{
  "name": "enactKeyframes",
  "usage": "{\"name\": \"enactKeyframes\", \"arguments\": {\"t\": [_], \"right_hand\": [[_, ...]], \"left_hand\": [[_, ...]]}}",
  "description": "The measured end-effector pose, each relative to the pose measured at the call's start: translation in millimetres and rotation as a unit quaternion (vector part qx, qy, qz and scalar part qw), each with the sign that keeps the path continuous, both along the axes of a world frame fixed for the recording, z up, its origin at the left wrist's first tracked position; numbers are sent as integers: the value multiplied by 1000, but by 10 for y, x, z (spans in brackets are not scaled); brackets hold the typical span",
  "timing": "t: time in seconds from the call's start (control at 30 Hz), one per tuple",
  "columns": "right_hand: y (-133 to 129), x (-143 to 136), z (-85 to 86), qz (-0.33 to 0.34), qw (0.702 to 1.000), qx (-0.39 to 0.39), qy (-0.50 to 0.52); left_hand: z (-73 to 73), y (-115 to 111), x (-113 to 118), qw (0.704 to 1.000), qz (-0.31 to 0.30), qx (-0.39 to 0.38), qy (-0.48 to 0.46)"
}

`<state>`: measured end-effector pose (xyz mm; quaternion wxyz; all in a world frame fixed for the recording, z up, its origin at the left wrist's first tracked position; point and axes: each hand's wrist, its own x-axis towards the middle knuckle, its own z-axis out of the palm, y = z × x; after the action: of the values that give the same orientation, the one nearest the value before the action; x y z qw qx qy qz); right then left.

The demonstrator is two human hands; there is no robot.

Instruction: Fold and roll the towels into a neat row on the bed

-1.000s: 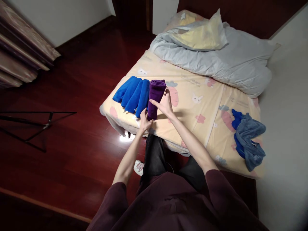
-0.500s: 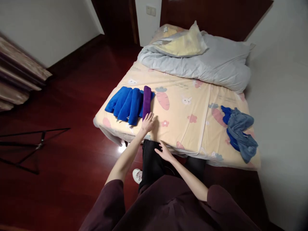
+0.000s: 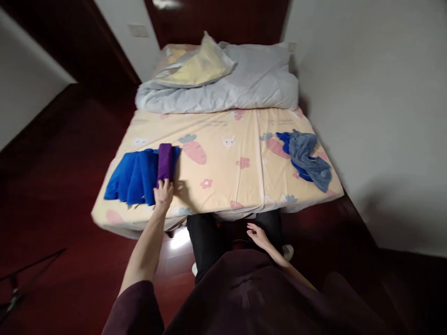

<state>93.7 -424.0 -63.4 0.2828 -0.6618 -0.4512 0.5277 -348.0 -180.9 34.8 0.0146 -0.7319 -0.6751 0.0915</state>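
A folded purple towel (image 3: 165, 158) lies at the right end of a row of overlapping folded blue towels (image 3: 134, 174) on the left of the bed. At the purple towel's near end, my left hand (image 3: 163, 193) is closed on it with bent fingers. My right hand (image 3: 257, 235) hangs in front of the bed near my right thigh, holding nothing, fingers loosely apart. A crumpled grey-blue cloth (image 3: 307, 156) lies over a bright blue cloth (image 3: 302, 173) at the bed's right side.
The bed (image 3: 220, 186) has a yellow sheet with carrots and rabbits. A grey quilt (image 3: 223, 95) and a yellow pillow (image 3: 202, 65) lie by the dark headboard (image 3: 216, 23). Black stand legs (image 3: 31, 267) are on the floor at left. A wall (image 3: 366, 116) runs along the right.
The view has swung to the right. My left hand has gone from lying flat at the purple towel's near end to bent fingers on it. My right hand has moved away rightward.
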Motion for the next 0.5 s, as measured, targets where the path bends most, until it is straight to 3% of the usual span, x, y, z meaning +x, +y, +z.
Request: {"name": "enactKeyframes", "arguments": {"t": [0.13,0.33,0.5], "right_hand": [[9,-16,34,-2,1000,12,24],[-8,21,13,-10,999,30,40],[208,403,108,-54,996,77,9]], "left_hand": [[99,5,-63,998,-47,7,29],[79,-83,-26,997,-50,-2,61],[33,-263,203,1000,-9,14,15]]}}
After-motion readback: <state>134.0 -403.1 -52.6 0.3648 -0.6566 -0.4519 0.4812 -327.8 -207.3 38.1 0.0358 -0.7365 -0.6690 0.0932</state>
